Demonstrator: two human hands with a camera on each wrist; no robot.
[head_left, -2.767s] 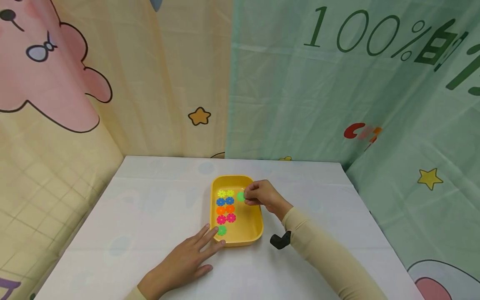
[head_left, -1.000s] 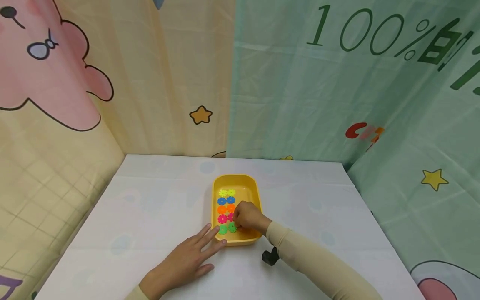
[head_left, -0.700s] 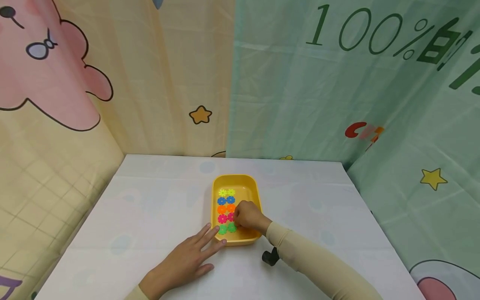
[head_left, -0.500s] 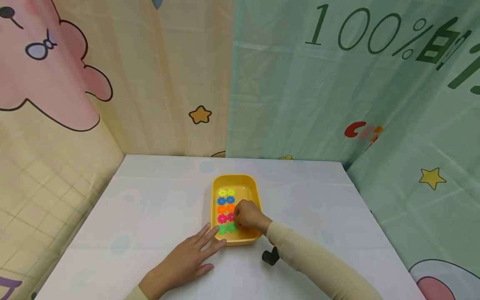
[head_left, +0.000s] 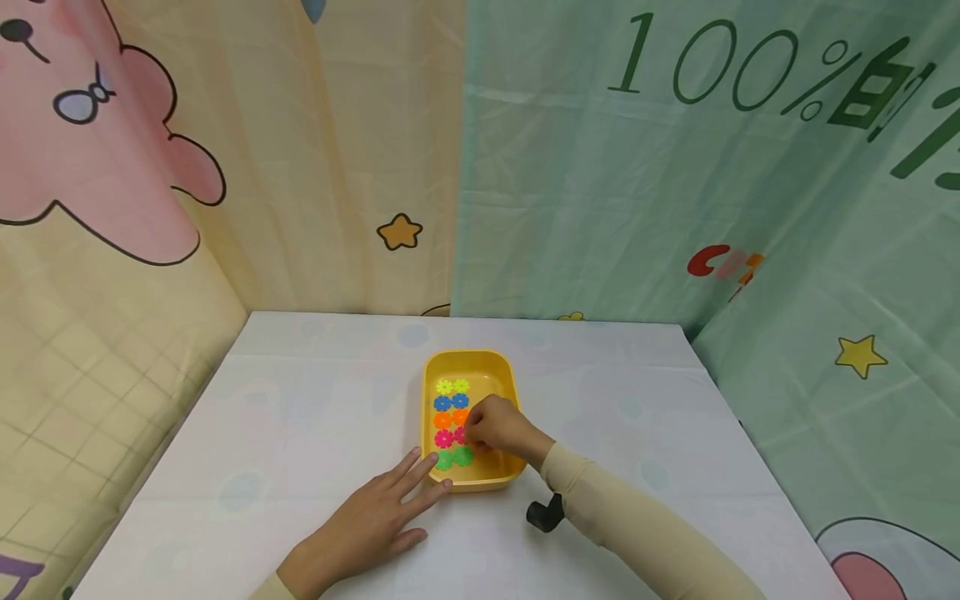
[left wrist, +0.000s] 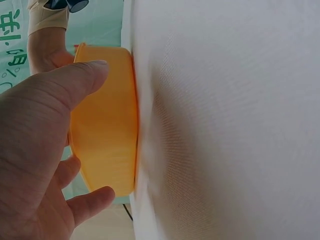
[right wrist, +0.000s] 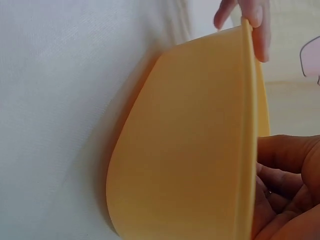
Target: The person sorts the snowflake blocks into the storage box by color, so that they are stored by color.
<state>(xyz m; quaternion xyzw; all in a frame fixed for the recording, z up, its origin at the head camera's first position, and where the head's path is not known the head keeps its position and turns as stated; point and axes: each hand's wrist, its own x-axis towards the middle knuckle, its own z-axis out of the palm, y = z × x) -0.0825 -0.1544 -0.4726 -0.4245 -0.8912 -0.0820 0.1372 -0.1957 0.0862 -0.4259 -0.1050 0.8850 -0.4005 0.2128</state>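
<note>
A yellow tray [head_left: 483, 482] stands on the white table, holding flower-shaped discs in pairs: yellow [head_left: 444, 387], blue [head_left: 442, 403], orange [head_left: 442, 420], pink [head_left: 443, 438] and green [head_left: 462, 456]. My left hand [head_left: 375, 521] has its fingers spread, with fingertips at the tray's near left rim. The left wrist view shows its thumb against the tray's outer wall [left wrist: 105, 125]. My right hand [head_left: 498, 429] is inside the tray beside the pink and green discs, fingers bent downward. Its fingertips are hidden in the head view and behind the tray wall [right wrist: 185, 140] in the right wrist view.
White cloth covers the table [head_left: 315, 417] around the tray. Printed curtains [head_left: 570, 183] hang behind it and at both sides. A black device [head_left: 546, 512] is strapped at my right wrist.
My right hand carried a green disc from the tray's upper right to beside the other green one, where it now lies. Since then the hand has risen slightly. My left hand has stayed put.
</note>
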